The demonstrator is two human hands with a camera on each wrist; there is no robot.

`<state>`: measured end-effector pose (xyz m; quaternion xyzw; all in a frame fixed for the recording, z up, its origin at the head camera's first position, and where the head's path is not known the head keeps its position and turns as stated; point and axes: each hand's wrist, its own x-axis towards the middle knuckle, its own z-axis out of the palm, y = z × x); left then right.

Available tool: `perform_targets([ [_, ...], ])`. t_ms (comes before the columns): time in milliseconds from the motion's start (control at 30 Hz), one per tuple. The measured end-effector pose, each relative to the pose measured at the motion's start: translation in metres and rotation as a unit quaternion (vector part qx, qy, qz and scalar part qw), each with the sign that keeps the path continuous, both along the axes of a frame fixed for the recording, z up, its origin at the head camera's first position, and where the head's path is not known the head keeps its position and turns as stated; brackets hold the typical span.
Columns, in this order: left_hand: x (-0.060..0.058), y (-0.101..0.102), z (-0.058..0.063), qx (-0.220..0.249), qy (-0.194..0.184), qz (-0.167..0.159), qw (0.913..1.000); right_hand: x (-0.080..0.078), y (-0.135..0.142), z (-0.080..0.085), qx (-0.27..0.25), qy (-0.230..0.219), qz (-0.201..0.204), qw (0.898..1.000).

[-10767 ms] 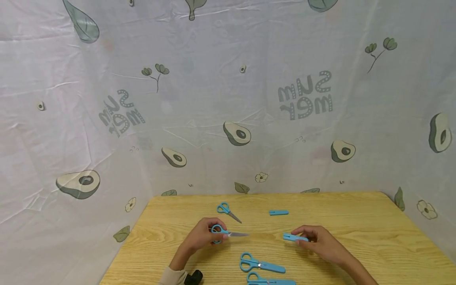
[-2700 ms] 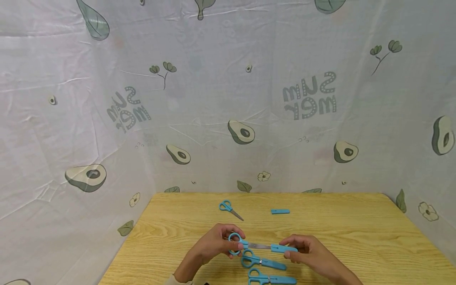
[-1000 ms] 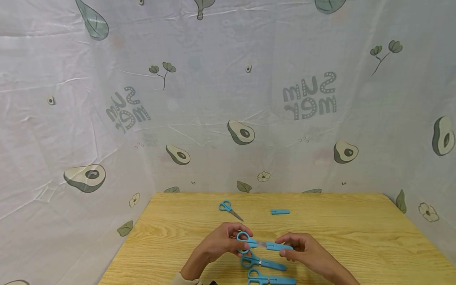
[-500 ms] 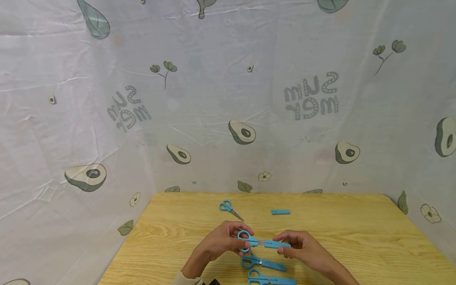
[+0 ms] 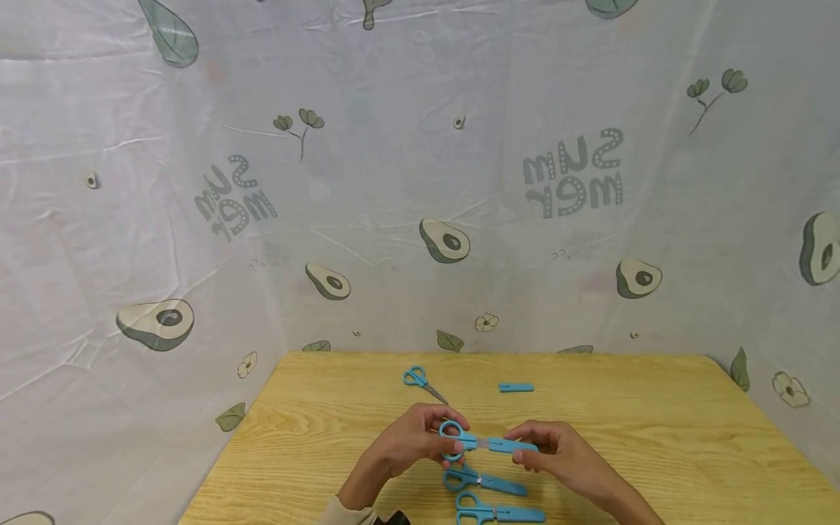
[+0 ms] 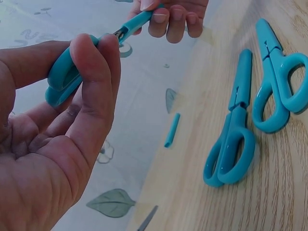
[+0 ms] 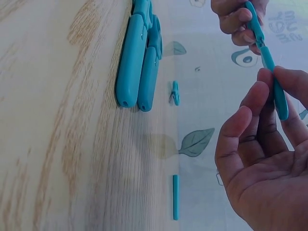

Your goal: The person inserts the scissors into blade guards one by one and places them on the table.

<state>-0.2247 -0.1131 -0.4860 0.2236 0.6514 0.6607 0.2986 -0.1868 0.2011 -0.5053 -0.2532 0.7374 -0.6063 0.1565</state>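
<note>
My left hand (image 5: 410, 443) pinches the blue handles of a pair of scissors (image 5: 467, 441) between thumb and fingers. From the other side, my right hand (image 5: 561, 461) holds a blue blade cover (image 5: 512, 445) by its closed end. Most of the blades are inside this cover; a short strip of metal shows between it and the handles. In the left wrist view the scissors handles (image 6: 60, 79) and the cover (image 6: 137, 23) line up, held above the table. The right wrist view shows thumb and fingertips gripping the cover (image 7: 273, 77).
Below the hands, two pairs of covered scissors (image 5: 495, 483) (image 5: 502, 514) lie on the wooden table (image 5: 656, 415). Farther back are uncovered scissors (image 5: 416, 377) at the left and a loose blade cover (image 5: 516, 387) at the right. A patterned sheet (image 5: 367, 182) hangs behind.
The scissors and cover, apart at first, have come together, and the blades have slid into the cover. Over the last second the bare strip of blade has grown a little shorter.
</note>
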Motion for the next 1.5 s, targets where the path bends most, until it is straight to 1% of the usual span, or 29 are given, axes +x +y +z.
perform_targets([
  [200,-0.0004,0.0005,-0.0004,-0.007,0.007,0.004,0.9999,-0.0007,-0.0004,0.0007,0.016,0.007,-0.007,1.0],
  [333,-0.0005,0.0002,-0.0007,-0.008,0.011,-0.001,0.9999,-0.0006,-0.0004,0.0,0.012,0.008,-0.005,1.0],
  [500,-0.0003,0.0002,-0.0009,-0.002,0.005,-0.005,1.0,0.0,-0.0006,-0.002,0.002,0.001,-0.006,1.0],
  [633,0.0004,0.0007,-0.0012,-0.001,0.003,-0.002,1.0,0.001,-0.001,-0.0015,0.002,-0.003,-0.009,1.0],
  [900,0.0003,0.0016,-0.0009,-0.002,-0.002,0.004,1.0,0.0017,-0.0022,0.0009,0.007,0.005,-0.014,1.0],
  [1133,-0.0015,0.0016,-0.003,0.002,-0.011,0.0,0.9999,0.0035,-0.0022,0.0045,0.012,0.01,-0.023,1.0],
  [1500,0.0,0.0014,-0.0033,0.009,-0.017,-0.003,0.9998,0.006,-0.0035,0.0019,0.007,0.017,-0.024,1.0],
])
